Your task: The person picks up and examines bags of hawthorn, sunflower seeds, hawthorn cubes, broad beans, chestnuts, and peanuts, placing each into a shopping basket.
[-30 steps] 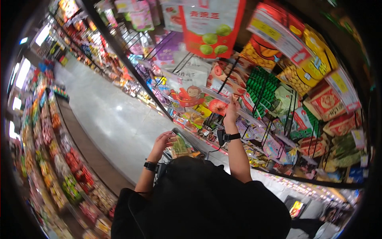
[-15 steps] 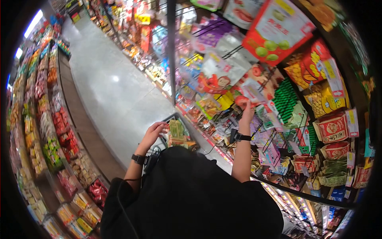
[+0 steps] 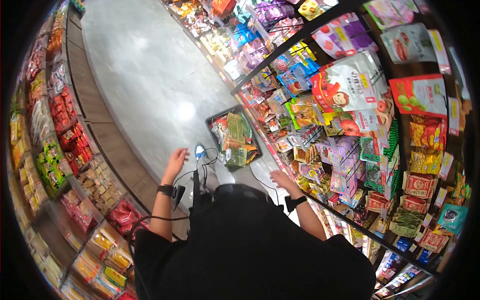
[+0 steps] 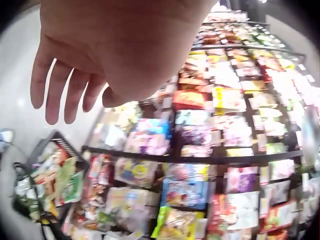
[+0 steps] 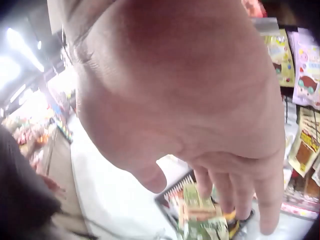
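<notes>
My left hand hangs in the air left of the basket with fingers loosely extended and nothing in it. In the left wrist view its fingers point down, slightly spread. My right hand is lowered beside the snack rack, also holding nothing; its fingers reach downward in the right wrist view, over part of the basket. On the floor ahead stands a black shopping basket. Inside it lie several snack packets, mostly green and tan.
A rack of hanging snack bags with price tags runs along the right. Bins of wrapped sweets line the left side. Grey floor stretches between them. Black cables dangle in front of the body, near a shoe.
My right hand has come away from a bag on the rack and dropped down toward the body. My left hand has moved back from the basket. The view has turned rightward and down.
</notes>
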